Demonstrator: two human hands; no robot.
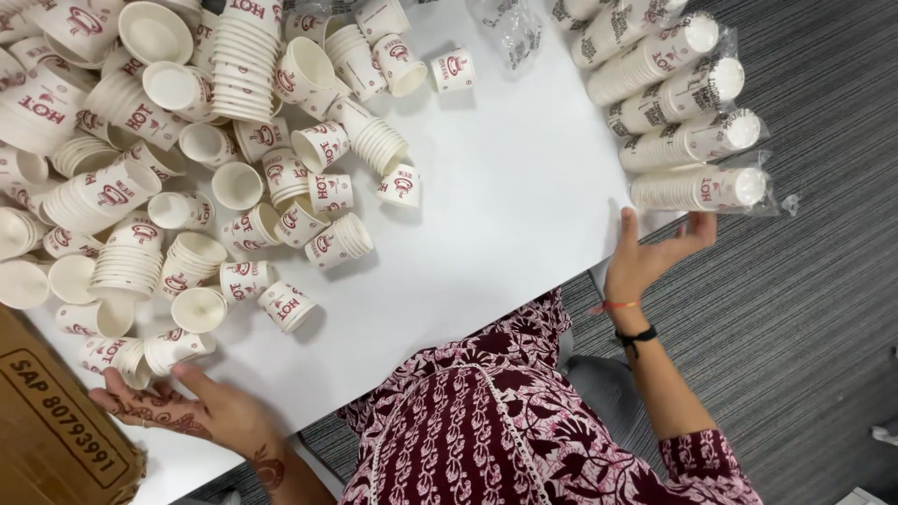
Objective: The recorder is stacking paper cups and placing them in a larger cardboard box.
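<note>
Left hand: fingers spread wide, holding nothing, flat on the table's near edge, just below a short stack of paper cups.
Right hand: wide open, palm up, just under the nearest wrapped cup sleeve.
Table: white, smooth.
Cardboard box: brown, at the near left corner.
Loose cups: heaped far left.
Floor: grey ribbed carpet.

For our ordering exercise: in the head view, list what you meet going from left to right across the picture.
Cardboard box → left hand → heap of loose paper cups → bare white table → right hand → wrapped sleeves of stacked cups → grey carpet.
</note>
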